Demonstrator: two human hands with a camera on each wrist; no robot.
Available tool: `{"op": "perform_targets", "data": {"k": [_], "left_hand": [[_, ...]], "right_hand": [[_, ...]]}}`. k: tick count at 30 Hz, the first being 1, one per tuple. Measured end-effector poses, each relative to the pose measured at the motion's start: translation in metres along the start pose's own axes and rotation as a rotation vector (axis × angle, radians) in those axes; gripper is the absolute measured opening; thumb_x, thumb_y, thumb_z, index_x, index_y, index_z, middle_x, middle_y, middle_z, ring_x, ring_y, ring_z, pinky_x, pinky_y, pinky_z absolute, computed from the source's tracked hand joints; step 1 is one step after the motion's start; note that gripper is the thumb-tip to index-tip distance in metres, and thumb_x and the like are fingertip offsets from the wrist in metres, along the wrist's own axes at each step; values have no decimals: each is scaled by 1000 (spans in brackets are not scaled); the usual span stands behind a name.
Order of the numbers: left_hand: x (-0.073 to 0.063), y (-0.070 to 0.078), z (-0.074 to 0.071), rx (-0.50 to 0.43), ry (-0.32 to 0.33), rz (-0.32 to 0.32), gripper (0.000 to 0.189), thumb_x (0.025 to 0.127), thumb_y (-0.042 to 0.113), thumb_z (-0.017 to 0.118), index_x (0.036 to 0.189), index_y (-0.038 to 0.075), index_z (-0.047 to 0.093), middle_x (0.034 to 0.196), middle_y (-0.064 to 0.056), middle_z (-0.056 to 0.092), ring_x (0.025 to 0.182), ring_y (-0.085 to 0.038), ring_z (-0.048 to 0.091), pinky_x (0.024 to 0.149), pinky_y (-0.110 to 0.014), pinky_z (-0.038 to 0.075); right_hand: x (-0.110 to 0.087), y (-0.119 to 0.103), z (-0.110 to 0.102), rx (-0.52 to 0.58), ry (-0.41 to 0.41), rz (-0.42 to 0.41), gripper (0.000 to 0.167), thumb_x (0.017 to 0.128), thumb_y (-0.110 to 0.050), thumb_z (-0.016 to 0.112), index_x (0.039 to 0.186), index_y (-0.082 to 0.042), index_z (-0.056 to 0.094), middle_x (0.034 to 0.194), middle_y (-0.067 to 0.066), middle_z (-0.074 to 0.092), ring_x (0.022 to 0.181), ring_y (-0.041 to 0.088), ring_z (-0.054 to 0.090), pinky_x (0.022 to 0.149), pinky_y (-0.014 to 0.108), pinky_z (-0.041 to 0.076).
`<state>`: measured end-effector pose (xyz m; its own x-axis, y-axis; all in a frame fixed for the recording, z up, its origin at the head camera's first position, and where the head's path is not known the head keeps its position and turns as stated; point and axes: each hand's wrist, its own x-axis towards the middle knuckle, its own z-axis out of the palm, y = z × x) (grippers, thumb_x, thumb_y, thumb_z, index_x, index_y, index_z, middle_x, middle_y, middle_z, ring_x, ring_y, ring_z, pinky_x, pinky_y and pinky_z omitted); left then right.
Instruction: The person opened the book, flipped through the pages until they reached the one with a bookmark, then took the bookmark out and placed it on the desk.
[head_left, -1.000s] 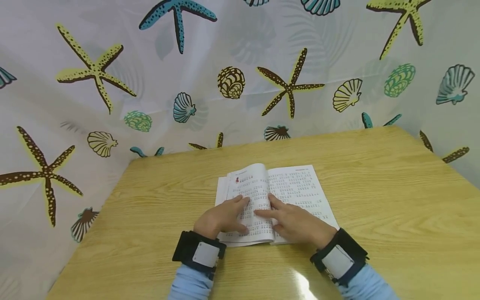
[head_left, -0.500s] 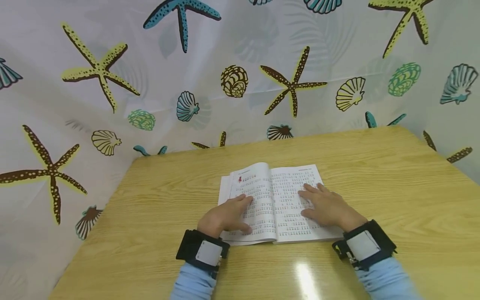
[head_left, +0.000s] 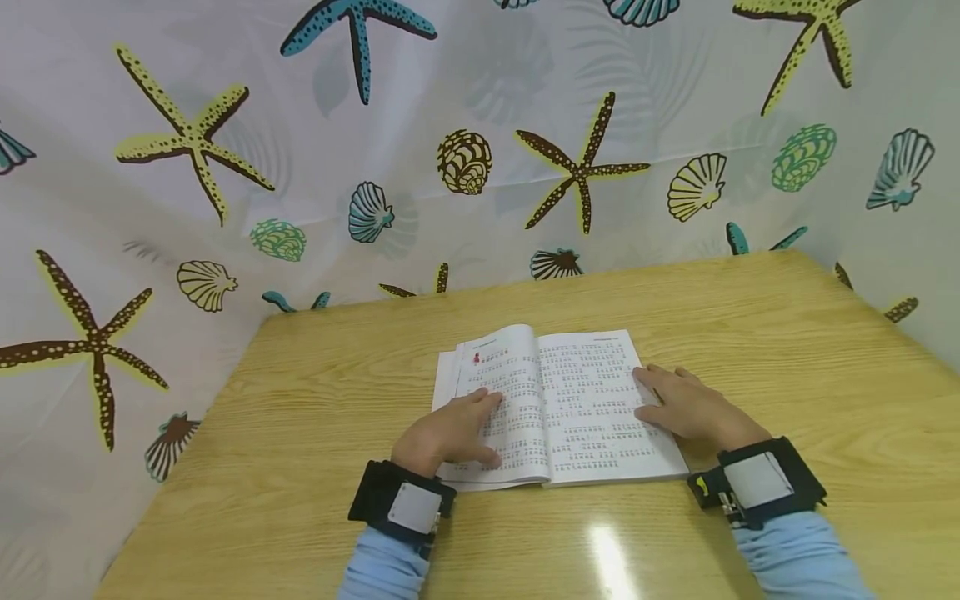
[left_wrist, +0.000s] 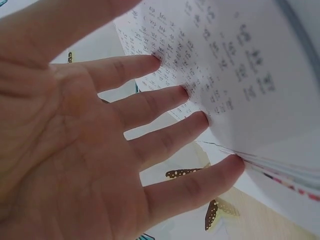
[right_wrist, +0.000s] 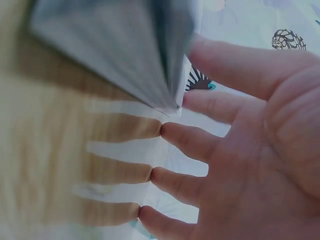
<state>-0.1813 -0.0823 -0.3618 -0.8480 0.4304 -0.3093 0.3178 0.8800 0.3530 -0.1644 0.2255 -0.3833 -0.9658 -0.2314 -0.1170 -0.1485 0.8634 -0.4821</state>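
An open book [head_left: 585,392] with printed pages lies on the wooden table, its left-hand pages bulging up near the spine. My left hand [head_left: 450,433] rests on the left page, fingers spread. In the left wrist view the fingertips of that hand [left_wrist: 120,135] touch the printed page [left_wrist: 225,65], the little finger at the page edges. My right hand [head_left: 693,404] lies at the book's right edge with fingers extended. In the right wrist view, thumb and index finger of this hand [right_wrist: 250,130] are at the book's corner [right_wrist: 125,50], while the other fingertips touch the tabletop.
The wooden table [head_left: 337,375] extends around the book on all sides. Behind it hangs a white cloth [head_left: 487,75] printed with starfish and shells. Both wrists carry black straps, such as the right wrist strap [head_left: 772,483].
My right hand has moved rightward from the book's middle, across the right page, to its outer edge. The right page lies flatter and uncovered. The left hand has stayed on the left page.
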Motion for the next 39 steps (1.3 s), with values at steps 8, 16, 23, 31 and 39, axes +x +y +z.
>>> {"op": "perform_targets", "data": {"k": [8, 16, 23, 31, 39], "left_hand": [[1, 0, 1, -2, -5, 2, 85, 83, 20, 86, 155, 7, 42, 161, -14, 35, 149, -31, 31, 119, -46, 29], [1, 0, 1, 2, -11, 6, 85, 83, 20, 85, 155, 6, 41, 161, -13, 35, 149, -30, 31, 119, -46, 29], [0, -1, 0, -11, -16, 2, 85, 84, 19, 85, 155, 7, 40, 162, -13, 33, 150, -30, 29, 119, -46, 28], [0, -1, 0, -7, -13, 3, 86, 83, 19, 86, 155, 7, 41, 162, -14, 34, 149, -31, 30, 119, -46, 29], [0, 0, 0, -10, -8, 1, 85, 82, 19, 86, 155, 7, 42, 161, -14, 35, 149, -32, 31, 118, -48, 30]], "right_hand": [[3, 1, 1, -37, -22, 53, 65, 97, -18, 64, 139, 25, 38, 148, 48, 24, 137, 65, 22, 111, 71, 22], [0, -1, 1, -45, -22, 33, 66, 98, -16, 62, 141, 26, 34, 149, 48, 23, 138, 65, 19, 112, 70, 19], [0, -11, -1, -72, 118, 14, 51, 93, -9, 68, 132, 19, 52, 134, 40, 51, 122, 54, 51, 100, 64, 43], [1, -14, -1, -27, 380, -59, 6, 86, 5, 73, 84, 5, 67, 74, 11, 61, 65, 23, 53, 58, 33, 44], [1, -20, -2, 179, 290, -137, 26, 104, -3, 51, 117, 15, 64, 91, 18, 66, 73, 22, 58, 59, 31, 45]]}}
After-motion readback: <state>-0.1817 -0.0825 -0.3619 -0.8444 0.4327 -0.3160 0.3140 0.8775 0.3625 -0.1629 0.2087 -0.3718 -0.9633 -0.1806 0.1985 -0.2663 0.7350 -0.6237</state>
